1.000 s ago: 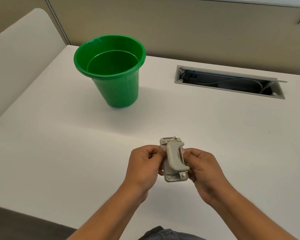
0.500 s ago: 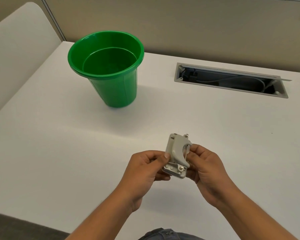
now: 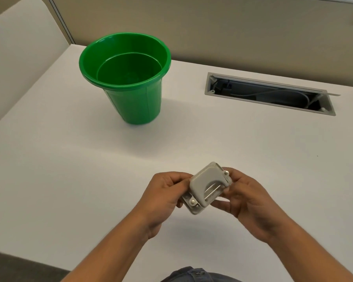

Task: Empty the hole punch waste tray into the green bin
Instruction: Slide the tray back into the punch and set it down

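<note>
Tilting since a moment ago, the small grey metal hole punch [image 3: 207, 187] sits clamped between both hands' fingers [image 3: 222, 204], well short of the green plastic bin [image 3: 126, 78].

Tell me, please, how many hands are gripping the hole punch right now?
2. The left hand grips the hole punch on its left side, and the right hand grips its right side, near the table's front edge.
</note>
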Available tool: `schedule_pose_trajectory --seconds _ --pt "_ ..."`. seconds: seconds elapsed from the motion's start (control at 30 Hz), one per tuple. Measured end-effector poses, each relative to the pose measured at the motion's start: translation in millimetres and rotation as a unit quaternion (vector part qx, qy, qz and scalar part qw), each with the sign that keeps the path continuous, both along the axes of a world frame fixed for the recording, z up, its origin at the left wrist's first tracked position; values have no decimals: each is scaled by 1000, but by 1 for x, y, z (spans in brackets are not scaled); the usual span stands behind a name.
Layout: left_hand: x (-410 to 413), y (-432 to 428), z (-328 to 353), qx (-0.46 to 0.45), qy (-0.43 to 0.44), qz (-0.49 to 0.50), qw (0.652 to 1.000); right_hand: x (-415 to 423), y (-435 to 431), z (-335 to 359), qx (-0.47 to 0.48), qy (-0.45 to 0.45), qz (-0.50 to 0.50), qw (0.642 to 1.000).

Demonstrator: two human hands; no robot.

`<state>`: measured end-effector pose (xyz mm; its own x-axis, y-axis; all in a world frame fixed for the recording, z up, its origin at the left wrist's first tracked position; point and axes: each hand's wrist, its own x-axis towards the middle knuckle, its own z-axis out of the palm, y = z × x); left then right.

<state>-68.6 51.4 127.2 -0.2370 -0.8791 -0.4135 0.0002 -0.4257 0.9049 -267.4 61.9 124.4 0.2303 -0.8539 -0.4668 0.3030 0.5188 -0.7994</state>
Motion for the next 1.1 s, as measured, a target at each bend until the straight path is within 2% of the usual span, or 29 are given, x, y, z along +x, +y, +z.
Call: schedule_pose_trajectory --seconds 0.07,0.17,0.33,0.47,0.73,0.87,1.0,1.1 --pt "7 -4 2 1 -3 -29 1000 -5 -6 6 7 -19 20 1000" --pt "11 -6 3 -1 -12 -45 999 -4 -13 12 3 37 51 998" --pt "14 -4 -1 35 83 56 994 3 -15 13 15 62 27 998" --pt "21 0 -3 46 130 78 987 2 -13 9 37 50 -24 998" --pt "16 -2 -9 35 46 193 979 12 -8 -1 32 136 -37 990" --pt "12 -7 -11 6 -2 212 977 17 -5 -6 55 131 -73 987" --pt "10 -9 -16 1 -19 202 979 21 -8 -9 78 104 -134 982" --pt "15 -13 -21 49 -21 148 988 20 -9 -11 83 94 -156 980"
